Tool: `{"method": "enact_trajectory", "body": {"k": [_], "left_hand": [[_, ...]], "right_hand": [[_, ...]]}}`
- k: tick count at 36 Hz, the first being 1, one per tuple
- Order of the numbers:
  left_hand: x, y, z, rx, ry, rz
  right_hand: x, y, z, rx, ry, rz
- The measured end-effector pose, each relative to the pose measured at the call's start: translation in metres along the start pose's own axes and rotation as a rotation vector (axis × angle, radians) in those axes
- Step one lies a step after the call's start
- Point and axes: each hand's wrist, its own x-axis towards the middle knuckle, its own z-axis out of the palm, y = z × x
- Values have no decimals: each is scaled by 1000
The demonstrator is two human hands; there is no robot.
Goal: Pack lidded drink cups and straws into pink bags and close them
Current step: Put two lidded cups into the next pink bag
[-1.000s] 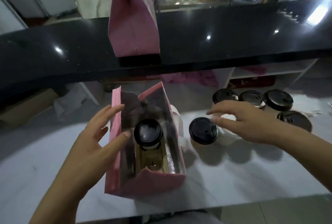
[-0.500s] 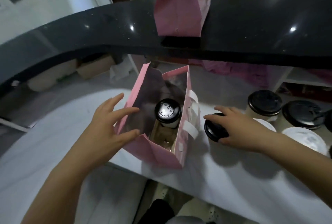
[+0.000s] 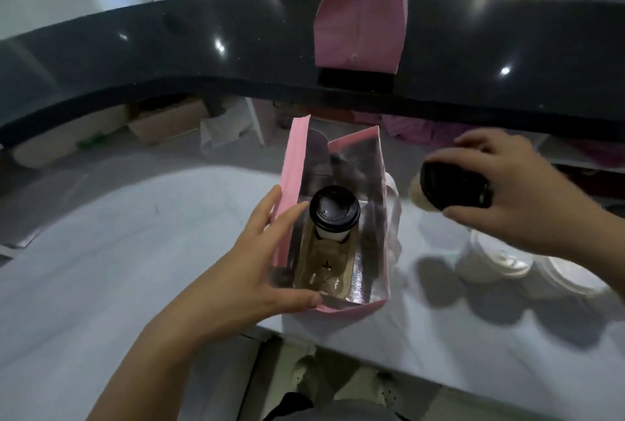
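Head view: grips a black-lidded cup (image 3: 451,180) in the right hand (image 3: 527,197), fingers curled over the far edge of the lid, thumb hooked under the near edge. Holds it in the air, tipped so that the lid faces the camera, with a pale strip of the cup's body showing at the left. Sits to the right of the open pink bag (image 3: 293,163), apart from it, nearest the bag's white handle (image 3: 394,204).

Steadies that bag with the left hand (image 3: 250,272): one finger outside the left wall, another inside it, thumb laid along the near rim, so clamped round the near-left corner. Stands upright on the white worktop (image 3: 118,251), mouth spread wide, silver lining on show. Contains a second cup (image 3: 334,207), black lid on, upright in the far half on a brown cardboard insert (image 3: 324,265), with the near half of the insert showing bare.

Below the right hand, on the same worktop: blurred white-lidded cups (image 3: 493,258), number impossible to tell.

Farther back, upright on the black counter (image 3: 203,59): a second pink bag (image 3: 362,15), top cut off by the frame edge, well apart from both hands.
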Motion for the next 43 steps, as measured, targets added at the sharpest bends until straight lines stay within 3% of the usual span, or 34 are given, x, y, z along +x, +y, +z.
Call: {"method": "enact_trajectory", "body": {"k": [3,5,10,16,25,43], "left_hand": [[-1,-6,0,-45,-3,50],[-2,-11,0,-71,2,74],[-1,-25,1,-102,29,150],[0,-39,-7,-130,30,90],[2,-56,-12,-108,-29,103],[8,-64,-16,-156,-95,116]], "right_hand": [[-2,-44,-32,4,204,-97],[-2,-76,-46,53,226,-144],[12,-136,-33,273,-137,-149],[37,-146,19,161,-338,-13],[46,-145,86,-108,-480,47],[62,-147,118,-292,-632,-45]]}}
